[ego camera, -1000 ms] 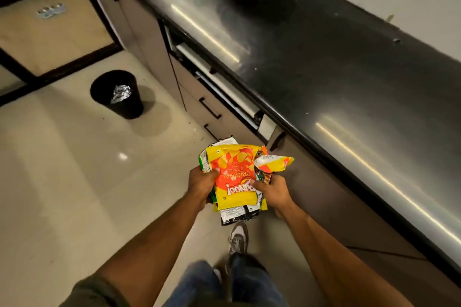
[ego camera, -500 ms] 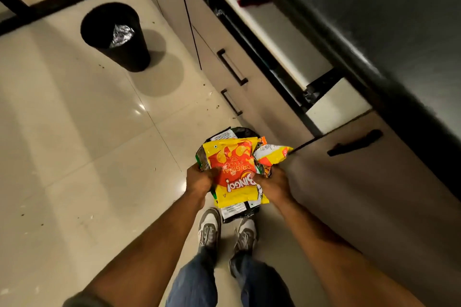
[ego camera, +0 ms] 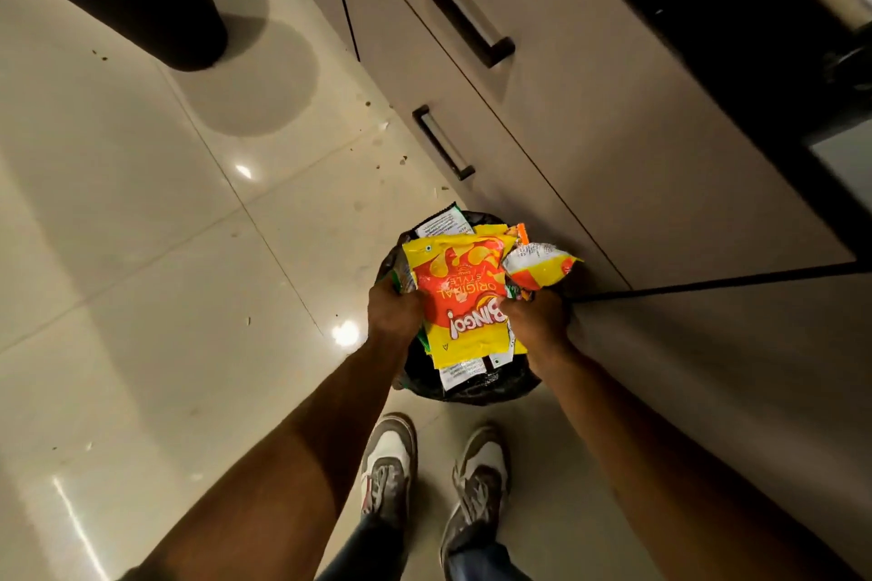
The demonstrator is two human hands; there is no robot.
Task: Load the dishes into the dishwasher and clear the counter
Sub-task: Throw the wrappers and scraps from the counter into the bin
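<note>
A bundle of empty snack wrappers (ego camera: 465, 297), yellow and orange on top with green and white ones beneath, is held between both hands. My left hand (ego camera: 392, 309) grips its left edge and my right hand (ego camera: 535, 316) grips its right edge. Directly under the bundle stands a small bin lined with a black bag (ego camera: 476, 384), mostly hidden by the wrappers. The bin sits on the floor against the cabinet base.
A taller black bin (ego camera: 155, 9) holding crumpled foil stands at the top left. Beige drawers with dark handles (ego camera: 455, 2) run along the right. Crumbs dot the glossy tiled floor (ego camera: 165, 250). My two shoes (ego camera: 436, 472) stand just before the lined bin.
My view has tilted down from the counter to the floor. Both hands carried the wrappers lower, over the bag-lined bin at my feet.
</note>
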